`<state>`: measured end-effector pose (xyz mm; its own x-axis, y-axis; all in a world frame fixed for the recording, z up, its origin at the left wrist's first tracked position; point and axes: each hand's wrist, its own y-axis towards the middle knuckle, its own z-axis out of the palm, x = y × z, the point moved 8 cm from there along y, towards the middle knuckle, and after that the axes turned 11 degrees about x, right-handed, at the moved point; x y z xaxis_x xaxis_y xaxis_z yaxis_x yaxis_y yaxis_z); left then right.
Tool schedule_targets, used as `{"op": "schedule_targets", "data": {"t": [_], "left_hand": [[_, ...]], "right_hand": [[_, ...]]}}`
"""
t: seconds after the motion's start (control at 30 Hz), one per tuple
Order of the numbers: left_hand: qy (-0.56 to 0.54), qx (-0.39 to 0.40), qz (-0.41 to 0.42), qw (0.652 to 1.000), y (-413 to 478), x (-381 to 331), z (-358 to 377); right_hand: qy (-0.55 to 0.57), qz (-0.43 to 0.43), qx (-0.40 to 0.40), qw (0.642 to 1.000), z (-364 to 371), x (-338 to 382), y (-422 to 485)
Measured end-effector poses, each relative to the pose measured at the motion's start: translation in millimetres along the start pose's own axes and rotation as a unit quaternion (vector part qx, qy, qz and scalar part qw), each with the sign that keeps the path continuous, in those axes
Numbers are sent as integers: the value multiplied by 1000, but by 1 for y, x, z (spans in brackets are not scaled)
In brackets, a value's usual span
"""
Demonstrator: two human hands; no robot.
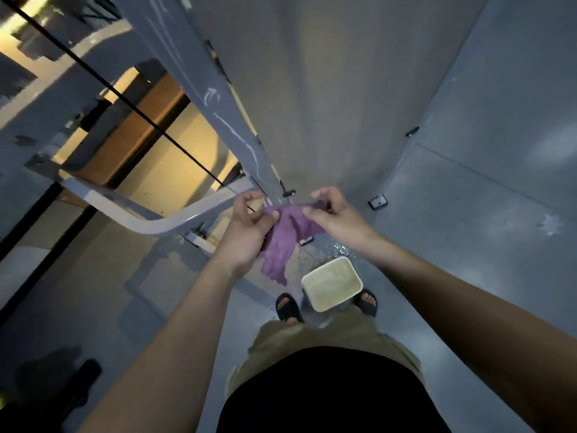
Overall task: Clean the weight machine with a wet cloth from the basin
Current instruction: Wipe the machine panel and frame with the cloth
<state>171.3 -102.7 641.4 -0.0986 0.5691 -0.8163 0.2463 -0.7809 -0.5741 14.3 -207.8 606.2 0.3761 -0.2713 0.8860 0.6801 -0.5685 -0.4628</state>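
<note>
A purple cloth [285, 237] hangs stretched between both hands in front of the grey weight machine frame [218, 98]. My left hand [249, 228] pinches its left edge between thumb and fingers. My right hand [335, 214] pinches the right edge. The cloth's loose end droops down toward the floor. A pale rectangular basin [331, 283] holding water stands on the floor just in front of my feet, below and to the right of the cloth. Wet streaks show on the machine's upright post.
A curved grey bar [162, 218] of the machine juts out left of my hands, with a black cable [131, 104] running diagonally above it. Water is splashed on the grey floor [340, 248] beside the basin. A wall rises at the right.
</note>
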Motion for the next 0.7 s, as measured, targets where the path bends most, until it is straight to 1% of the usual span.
{"op": "schedule_targets", "data": {"t": [0.13, 0.17, 0.2, 0.27, 0.33, 0.4, 0.47, 0.53, 0.57, 0.63, 0.7], "left_hand": [[-8, 58, -13, 998, 13, 32, 4], [-2, 73, -19, 997, 14, 38, 4], [23, 81, -26, 996, 16, 42, 3], [138, 72, -24, 988, 18, 44, -5], [244, 80, 3, 966, 24, 43, -15], [318, 107, 22, 942, 33, 47, -25], [361, 121, 46, 923, 41, 51, -39], [374, 145, 59, 914, 47, 56, -53], [365, 161, 62, 915, 47, 57, -58], [286, 188, 44, 939, 42, 60, -68], [218, 203, 33, 954, 36, 62, -73]], "right_hand": [[-45, 17, 95, 994, 33, -29, -4], [-65, 25, 105, 992, 41, -36, -4], [-85, 25, 98, 991, 46, -43, -4], [-98, 11, 49, 994, 51, -53, -2], [-80, 12, -17, 997, 50, -54, -5], [-50, 12, -62, 997, 56, -51, -9], [-1, 14, -100, 995, 66, -52, -11], [58, 21, -133, 989, 83, -53, -9], [98, 31, -141, 985, 96, -57, -6], [160, 41, -178, 970, 119, -68, 1], [202, 40, -230, 951, 135, -76, 5]]}}
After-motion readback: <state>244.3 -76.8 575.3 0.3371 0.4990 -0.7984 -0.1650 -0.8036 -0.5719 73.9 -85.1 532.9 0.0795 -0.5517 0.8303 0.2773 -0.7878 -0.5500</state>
